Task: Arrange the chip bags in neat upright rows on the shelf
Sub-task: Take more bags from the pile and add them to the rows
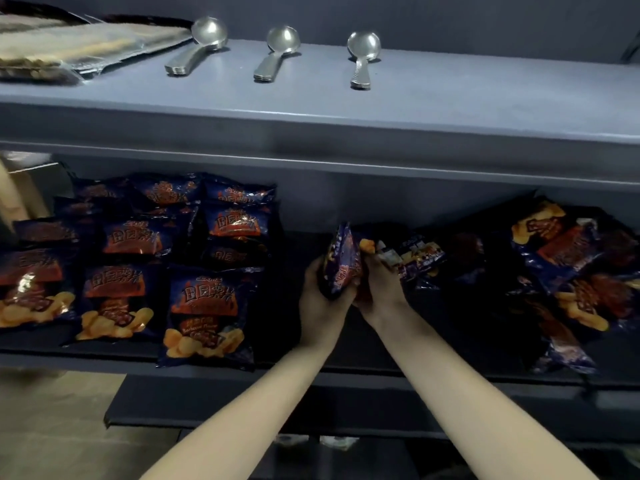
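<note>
The grey upper shelf (450, 109) overhangs the lower shelf (381, 375), shading its back. On the lower shelf, dark blue chip bags stand in rows (131, 244) at the left, leaning back with their fronts showing. More bags lie in a loose pile (561, 258) at the right. Above, flat clear packets (62, 50) sit at the left beside three stacks of metal spoons (277, 53). Between rows and pile, one chip bag (341, 263) is held edge-on. The left hand (322, 306) curls round its lower part and the right hand (381, 292) grips its other side.
</note>
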`<action>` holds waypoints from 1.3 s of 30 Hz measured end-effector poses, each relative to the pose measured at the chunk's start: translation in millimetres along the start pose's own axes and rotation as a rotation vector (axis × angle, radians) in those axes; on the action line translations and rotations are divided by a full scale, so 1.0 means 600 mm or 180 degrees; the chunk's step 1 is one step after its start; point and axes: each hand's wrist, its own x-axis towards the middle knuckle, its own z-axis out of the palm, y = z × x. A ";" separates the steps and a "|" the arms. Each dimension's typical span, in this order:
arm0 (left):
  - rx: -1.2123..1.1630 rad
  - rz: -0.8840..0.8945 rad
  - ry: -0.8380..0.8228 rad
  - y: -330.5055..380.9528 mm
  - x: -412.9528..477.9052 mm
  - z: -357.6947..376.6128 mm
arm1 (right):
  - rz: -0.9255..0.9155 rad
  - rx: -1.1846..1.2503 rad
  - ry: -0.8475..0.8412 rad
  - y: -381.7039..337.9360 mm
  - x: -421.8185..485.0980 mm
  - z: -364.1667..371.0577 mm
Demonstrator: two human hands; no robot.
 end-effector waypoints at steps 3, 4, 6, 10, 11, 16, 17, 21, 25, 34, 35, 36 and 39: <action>0.0150 -0.0026 -0.0151 0.014 0.014 -0.005 | 0.0136 -0.0118 -0.0003 -0.008 -0.018 -0.042; 0.0186 -0.0036 -0.0237 0.023 0.022 -0.009 | 0.0085 -0.0222 -0.0044 -0.018 -0.021 -0.054; 0.0187 -0.0060 -0.0466 0.054 0.045 -0.020 | -0.0152 -0.0451 -0.0053 -0.040 -0.027 -0.072; 0.0571 -0.0540 -0.1419 0.155 0.115 -0.051 | -0.1291 -0.1254 0.0335 -0.095 -0.032 -0.083; 0.0950 -0.0542 -0.1661 0.178 0.131 -0.059 | -0.1654 -0.1500 0.0415 -0.108 -0.030 -0.085; 0.2186 -0.0561 -0.2658 0.231 0.155 -0.073 | -0.1169 -0.2688 -0.0935 -0.135 -0.028 -0.093; 0.2295 -0.0613 -0.2758 0.231 0.153 -0.074 | -0.0940 -0.2823 -0.1381 -0.123 -0.033 -0.090; 0.2967 -0.0690 -0.2868 0.205 0.149 -0.078 | -0.0865 -0.2621 -0.1641 -0.049 -0.040 -0.079; 0.3356 -0.0082 -0.2431 0.195 0.152 -0.082 | -0.1098 -0.2551 -0.1336 -0.037 -0.015 -0.072; 0.3979 0.2024 -0.0922 0.146 0.088 -0.084 | -0.1052 -0.2596 -0.0607 -0.068 0.086 -0.033; 0.3988 0.2093 -0.0980 0.128 0.073 -0.079 | -0.1051 -0.2643 -0.0562 -0.067 0.094 -0.028; 0.4003 0.2095 -0.1089 0.107 0.055 -0.071 | -0.1062 -0.2655 -0.0531 -0.063 0.101 -0.023; 0.4063 0.1317 -0.1768 0.034 0.004 -0.042 | -0.1107 -0.2525 -0.0399 -0.044 0.124 -0.003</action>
